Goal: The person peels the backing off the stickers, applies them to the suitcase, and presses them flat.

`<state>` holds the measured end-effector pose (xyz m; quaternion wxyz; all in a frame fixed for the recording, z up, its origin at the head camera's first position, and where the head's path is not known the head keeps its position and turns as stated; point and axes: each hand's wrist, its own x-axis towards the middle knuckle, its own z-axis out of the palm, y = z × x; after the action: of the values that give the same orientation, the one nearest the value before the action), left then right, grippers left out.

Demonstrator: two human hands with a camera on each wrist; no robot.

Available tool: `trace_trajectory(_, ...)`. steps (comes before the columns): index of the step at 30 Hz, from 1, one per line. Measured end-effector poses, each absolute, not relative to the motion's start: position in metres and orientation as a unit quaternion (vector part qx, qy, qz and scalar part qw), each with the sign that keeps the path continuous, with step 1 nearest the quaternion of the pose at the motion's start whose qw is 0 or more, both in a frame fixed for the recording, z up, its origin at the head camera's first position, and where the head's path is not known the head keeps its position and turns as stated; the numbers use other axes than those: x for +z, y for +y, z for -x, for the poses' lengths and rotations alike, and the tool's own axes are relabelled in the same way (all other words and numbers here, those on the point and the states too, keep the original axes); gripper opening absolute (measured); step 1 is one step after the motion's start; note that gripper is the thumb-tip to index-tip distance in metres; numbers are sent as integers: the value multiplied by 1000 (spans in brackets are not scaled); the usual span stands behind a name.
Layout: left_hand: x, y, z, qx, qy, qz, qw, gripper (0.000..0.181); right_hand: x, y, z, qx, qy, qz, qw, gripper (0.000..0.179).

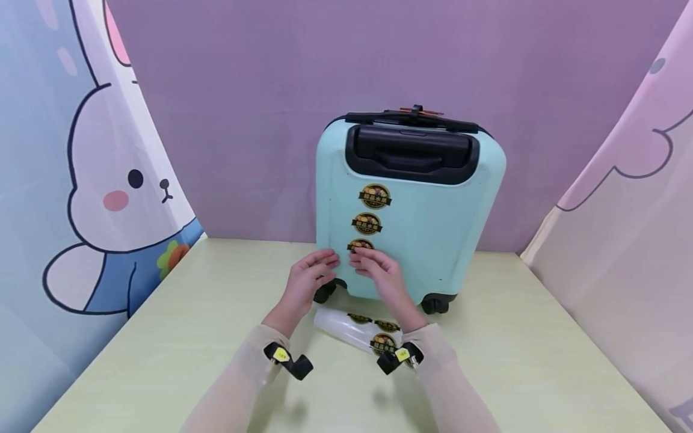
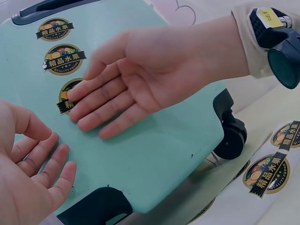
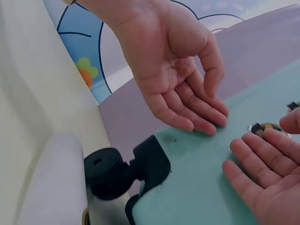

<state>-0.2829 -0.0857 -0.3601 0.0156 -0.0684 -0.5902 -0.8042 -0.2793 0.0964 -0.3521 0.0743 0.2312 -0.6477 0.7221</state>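
Observation:
A mint-green suitcase [image 1: 411, 240] stands upright on its wheels. Down its left part runs a column of round black-and-gold fruit stickers, the top sticker [image 1: 375, 196], the middle sticker [image 1: 367, 224] and the lowest sticker [image 2: 65, 93]. My right hand [image 1: 381, 273] lies with extended fingers at the lowest sticker and covers part of it. At the suitcase's lower left edge is my left hand [image 1: 310, 278], palm turned inward, fingers loosely bent, nothing between them. Both palms face each other in the left wrist view.
A white roll of stickers [image 1: 346, 329] lies on the pale table [image 1: 249, 264] in front of the suitcase, partly behind the right forearm. Black wheels [image 1: 435, 304] are at the suitcase's bottom corners. A purple cloth [image 1: 243, 120] hangs behind, with cartoon-printed curtains [image 1: 124, 180] at the sides.

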Motion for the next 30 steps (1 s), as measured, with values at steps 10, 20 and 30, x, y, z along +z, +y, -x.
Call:
trace_trajectory(10, -360, -85, 283, -802, -594, 58, 14, 41, -342, 117, 278, 734, -640, -215, 74, 36)
trace_trajectory(20, -368, -83, 281, -797, -601, 59, 7, 44, -336, 118, 275, 734, -629, -228, 115, 33)
trace_trajectory(30, -381, -84, 276, -780, -624, 48, -18, 38, -330, 129, 271, 723, -638, -221, 146, 32)
